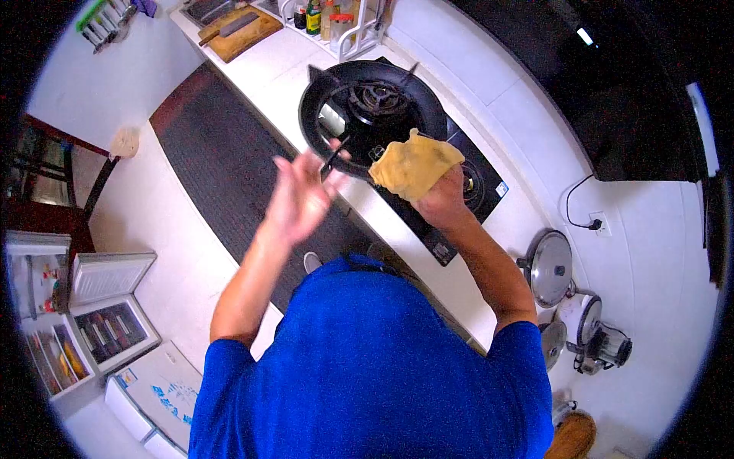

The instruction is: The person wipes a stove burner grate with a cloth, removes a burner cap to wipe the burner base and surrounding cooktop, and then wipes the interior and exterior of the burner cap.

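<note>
A round black pan support with upright prongs appears raised above the gas hob; a burner shows through its middle. My left hand is at the near left edge of this ring, palm turned up, thumb apart, with the fingers around one prong. A stained yellow cloth is gripped in my right hand, covering its fingers, beside the ring's near right edge. Whether the cloth touches the ring is hard to tell. Another burner lies partly behind my right hand.
A cutting board with a knife lies on the far counter, beside a white rack of bottles. Pot lids and small appliances stand right. A dark mat covers the floor. An open fridge is at left.
</note>
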Demonstrator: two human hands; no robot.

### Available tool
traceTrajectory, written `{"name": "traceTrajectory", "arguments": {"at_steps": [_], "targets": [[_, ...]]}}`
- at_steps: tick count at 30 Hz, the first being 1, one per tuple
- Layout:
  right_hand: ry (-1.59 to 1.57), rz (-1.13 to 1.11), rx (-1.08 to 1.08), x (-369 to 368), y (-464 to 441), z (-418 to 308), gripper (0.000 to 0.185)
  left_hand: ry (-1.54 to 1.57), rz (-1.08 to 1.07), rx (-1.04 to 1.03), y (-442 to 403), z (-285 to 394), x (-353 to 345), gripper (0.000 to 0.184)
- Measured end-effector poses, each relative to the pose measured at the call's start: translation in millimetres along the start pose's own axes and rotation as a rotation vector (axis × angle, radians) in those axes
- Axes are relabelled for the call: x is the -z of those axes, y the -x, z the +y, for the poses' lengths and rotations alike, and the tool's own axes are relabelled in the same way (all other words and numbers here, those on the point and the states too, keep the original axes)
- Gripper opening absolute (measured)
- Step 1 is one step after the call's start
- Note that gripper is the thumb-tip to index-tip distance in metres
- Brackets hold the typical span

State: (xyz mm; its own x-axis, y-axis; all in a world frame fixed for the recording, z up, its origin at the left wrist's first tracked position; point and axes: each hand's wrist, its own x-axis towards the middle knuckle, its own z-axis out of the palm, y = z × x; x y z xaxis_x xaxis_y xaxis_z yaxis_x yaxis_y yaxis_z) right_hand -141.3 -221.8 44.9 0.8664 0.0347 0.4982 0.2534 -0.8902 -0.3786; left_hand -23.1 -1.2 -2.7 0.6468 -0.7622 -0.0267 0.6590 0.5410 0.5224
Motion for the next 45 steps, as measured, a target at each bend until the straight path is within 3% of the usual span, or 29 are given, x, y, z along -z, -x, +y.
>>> {"name": "traceTrajectory", "arguments": {"at_steps": [1, 3, 4, 6, 7, 9, 12, 14, 17, 18, 21, 22, 24, 25, 27, 31, 33, 35, 39, 42, 45], "targets": [[0.038, 0.046, 0.063, -2.1, -3.9, -2.4, 0.026, -0.017, -0.026, -0.035, 6.4, -17.2, -12.1, 0.075], [0.129, 0.045, 0.153, -6.7, -9.9, -7.3, 0.022, -0.078, 0.146, -0.136, 8.4, -45.1, -24.7, 0.059], [0.179, -0.005, 0.184, -8.2, -11.2, -10.0, 0.02, -0.077, 0.149, -0.134, 5.2, -46.6, -31.8, 0.059], [0.178, 0.031, 0.255, -9.4, -15.4, -18.9, 0.021, 0.103, 0.456, -0.058, -9.3, -41.3, -43.1, 0.037], [0.174, 0.066, 0.322, -9.0, -15.6, -21.9, 0.023, 0.107, 0.455, -0.062, -12.0, -40.8, -41.4, 0.037], [0.145, 0.068, 0.323, -16.0, -4.5, -11.3, 0.027, 0.151, 0.506, 0.01, -15.6, -38.8, -33.7, 0.02], [-0.334, -0.052, 0.013, -30.9, 21.6, 0.6, 0.039, 0.257, 0.54, 0.002, -15.9, -34.6, -22.8, 0.016], [0.027, 0.158, -0.144, -29.1, 51.9, -6.2, 0.043, 0.312, 0.535, -0.044, -19.3, -28.3, -20.3, 0.014], [-0.167, 0.648, -0.528, -6.1, 80.5, -2.8, 0.041, 0.336, 0.619, -0.056, -17.8, -21.5, -18.0, 0.015], [-0.269, 0.744, -0.559, 7.8, 75.4, 4.5, 0.037, 0.339, 0.627, -0.068, -15.5, -22.3, -13.2, 0.015], [-0.414, 0.459, -0.695, 49.1, 69.7, 29.2, 0.033, 0.316, 0.535, -0.1, -10.8, -24.1, -5.8, 0.019], [-0.408, 0.469, -0.695, 47.6, 65.9, 30.0, 0.033, 0.323, 0.492, -0.092, -10.6, -20.9, -6.5, 0.02], [-0.272, 0.191, -0.518, 41.4, 52.7, 26.9, 0.042, 0.308, 0.391, -0.072, -15.6, -15.0, -9.5, 0.023], [-0.268, 0.193, -0.523, 38.9, 43.9, 21.4, 0.042, 0.309, 0.39, -0.066, -14.8, -13.6, -12.5, 0.023], [0.303, -0.114, -0.053, 33.1, 26.1, 11.5, 0.042, 0.282, 0.307, -0.051, -14.0, -7.1, -18.6, 0.021], [0.16, -0.242, -0.065, 17.2, 27.8, 7.2, 0.042, 0.303, 0.253, -0.041, -14.7, 2.2, -11.6, 0.015], [0.168, -0.293, 0.196, 1.7, 30.8, 7.0, 0.04, 0.331, 0.343, -0.029, -15.5, -10.2, -12.0, 0.012], [0.086, -0.266, 0.156, -1.4, 28.5, 7.0, 0.038, 0.414, 0.279, -0.01, -12.7, -13.0, 1.2, 0.01], [0.035, -0.387, 0.171, 13.6, 26.2, 20.5, 0.036, 0.235, 0.208, -0.008, 4.4, 2.7, -5.5, 0.011], [-0.165, -0.344, -0.139, 38.5, 23.2, 50.6, 0.041, 0.231, 0.171, 0.087, 4.4, 17.8, 3.7, 0.012], [-0.297, -0.381, -0.174, 11.9, 41.7, 53.7, 0.046, 0.229, 0.226, 0.062, 1.1, 13.7, 7.5, 0.012]]}}
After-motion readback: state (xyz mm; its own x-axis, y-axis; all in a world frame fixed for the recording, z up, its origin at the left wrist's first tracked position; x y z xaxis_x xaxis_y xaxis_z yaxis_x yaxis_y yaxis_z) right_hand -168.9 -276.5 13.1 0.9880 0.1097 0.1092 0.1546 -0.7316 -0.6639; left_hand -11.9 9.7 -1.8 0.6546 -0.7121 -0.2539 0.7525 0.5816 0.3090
